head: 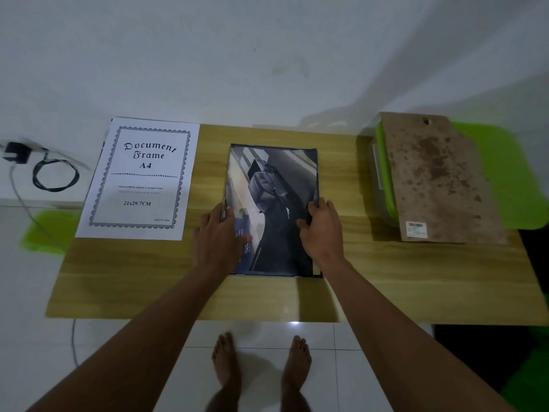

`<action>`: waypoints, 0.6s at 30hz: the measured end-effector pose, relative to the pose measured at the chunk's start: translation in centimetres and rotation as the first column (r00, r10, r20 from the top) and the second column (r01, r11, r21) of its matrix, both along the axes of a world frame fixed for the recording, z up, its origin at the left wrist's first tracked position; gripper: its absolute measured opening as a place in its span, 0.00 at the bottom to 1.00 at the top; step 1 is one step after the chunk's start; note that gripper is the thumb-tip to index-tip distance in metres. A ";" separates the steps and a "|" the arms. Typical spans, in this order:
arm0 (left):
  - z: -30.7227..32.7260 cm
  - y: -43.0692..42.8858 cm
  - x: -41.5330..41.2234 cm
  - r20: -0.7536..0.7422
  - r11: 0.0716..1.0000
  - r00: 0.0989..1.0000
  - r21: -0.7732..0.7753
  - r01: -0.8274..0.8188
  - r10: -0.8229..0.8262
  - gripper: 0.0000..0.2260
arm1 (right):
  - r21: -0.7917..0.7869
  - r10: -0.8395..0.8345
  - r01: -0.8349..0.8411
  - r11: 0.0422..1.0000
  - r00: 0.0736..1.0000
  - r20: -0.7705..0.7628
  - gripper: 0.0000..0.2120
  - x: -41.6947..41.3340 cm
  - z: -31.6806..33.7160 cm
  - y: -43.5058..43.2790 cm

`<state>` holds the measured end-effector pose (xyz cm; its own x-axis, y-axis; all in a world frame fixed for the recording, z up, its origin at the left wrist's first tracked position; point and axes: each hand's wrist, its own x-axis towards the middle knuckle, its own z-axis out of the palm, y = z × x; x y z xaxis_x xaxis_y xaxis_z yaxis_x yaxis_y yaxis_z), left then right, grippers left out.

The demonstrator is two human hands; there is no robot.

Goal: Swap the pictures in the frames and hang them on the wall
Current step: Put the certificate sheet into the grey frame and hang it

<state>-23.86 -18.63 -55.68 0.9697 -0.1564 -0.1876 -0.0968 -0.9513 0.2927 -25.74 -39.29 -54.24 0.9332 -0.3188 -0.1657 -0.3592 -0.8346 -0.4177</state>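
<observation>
A dark car picture [276, 185] lies in a black frame [317, 270] in the middle of the wooden table [386, 278]. My left hand [218, 236] holds the picture's left edge, thumb over the print. My right hand [322, 230] grips its right edge, with fingers curled at the border. To the left lies a white "Document Frame A4" sheet [142, 179]. A stained brown backing board [436, 179] with a barcode label rests at the right, on a green-lidded box [383, 173].
The table stands against a white wall [267, 55]. A black charger with a coiled cable [53, 171] lies on the floor at the left, near a green lid [44, 230]. Another green thing [511, 179] lies behind the board. My bare feet [261, 367] stand on white tiles.
</observation>
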 end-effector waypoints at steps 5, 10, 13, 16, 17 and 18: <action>0.1 -0.1 -0.1 -0.011 0.999 0.999 -0.001 -0.043 0.043 0.34 | 0.262 -0.165 0.133 0.956 0.981 0.103 0.21 0.1 0.8 0.4; -0.1 -0.4 0.1 0.000 0.998 0.998 0.010 -0.058 0.058 0.33 | 0.115 -0.081 0.075 0.991 0.996 0.047 0.25 0.3 1.4 0.1; -0.2 -0.3 0.1 0.012 0.998 0.999 0.023 -0.052 0.052 0.33 | 0.062 -0.086 0.081 0.995 0.992 0.087 0.26 0.4 1.7 0.5; -0.3 -0.2 0.2 0.023 0.999 0.999 0.011 -0.047 0.047 0.34 | 0.280 -0.241 0.197 0.939 0.962 0.131 0.25 0.8 2.2 0.6; -0.3 -0.1 0.3 0.026 0.999 0.998 0.000 -0.048 0.048 0.34 | 0.399 -0.316 0.261 0.879 0.945 0.079 0.23 1.1 2.5 0.6; -0.3 0.0 0.3 0.026 0.998 0.998 -0.018 -0.052 0.053 0.35 | 0.488 -0.361 0.306 0.818 0.932 0.022 0.18 1.5 2.7 0.4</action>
<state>-23.51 -18.68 -55.98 0.9813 -0.1082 -0.1594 -0.0548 -0.9500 0.3074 -24.25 -38.88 -51.56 0.8047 -0.5238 -0.2793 -0.5086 -0.3656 -0.7795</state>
